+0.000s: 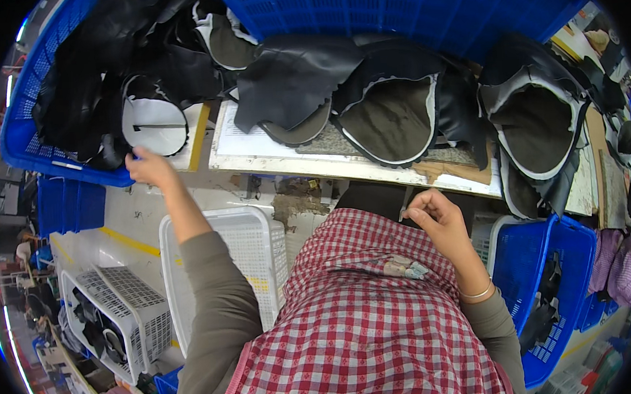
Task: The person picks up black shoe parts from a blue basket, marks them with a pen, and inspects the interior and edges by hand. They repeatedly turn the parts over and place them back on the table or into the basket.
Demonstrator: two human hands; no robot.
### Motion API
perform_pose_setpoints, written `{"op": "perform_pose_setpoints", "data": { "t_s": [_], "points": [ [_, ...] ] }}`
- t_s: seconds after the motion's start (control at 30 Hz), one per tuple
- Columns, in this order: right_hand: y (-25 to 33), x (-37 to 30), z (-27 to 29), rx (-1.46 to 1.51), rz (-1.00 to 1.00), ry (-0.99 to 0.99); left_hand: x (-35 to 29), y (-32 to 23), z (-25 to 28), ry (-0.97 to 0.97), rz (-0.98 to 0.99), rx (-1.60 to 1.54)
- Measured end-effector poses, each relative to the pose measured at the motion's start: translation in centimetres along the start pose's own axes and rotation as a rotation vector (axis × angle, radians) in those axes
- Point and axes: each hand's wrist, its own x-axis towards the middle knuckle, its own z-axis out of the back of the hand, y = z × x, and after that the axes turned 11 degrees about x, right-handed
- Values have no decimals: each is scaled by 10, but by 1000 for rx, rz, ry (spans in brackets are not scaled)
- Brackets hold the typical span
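Note:
My left hand [154, 168] reaches to the front right corner of a blue basket [72, 170]. Its fingers are curled together at the lower edge of a black leather-like shoe upper with a white lining [158, 124]; whether they grip it is unclear. My right hand [438, 221] hovers in front of the bench edge, thumb and forefinger pinched together. A small pale tip shows at its fingertips, too small to name. On the bench [298, 161] lie more black uppers, including a wide-mouthed one with a white rim [390, 118] and another like it at right [537, 126].
A large blue crate [405, 15] stands behind the uppers. Below the bench are a white basket [218, 218], another white basket holding black pieces [130, 320], and a blue basket on the right [541, 291]. Stacked blue bins [71, 203] stand at left.

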Motion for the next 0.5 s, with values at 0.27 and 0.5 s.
{"op": "perform_pose_setpoints", "data": {
  "t_s": [0.27,0.5],
  "points": [
    [-14,-14,-28,-28,50,61,-105,-228,-17,840,-547,-338],
    [25,-10,-6,-243,145,206,-38,-284,112,1112,-516,-968]
  ]
}}
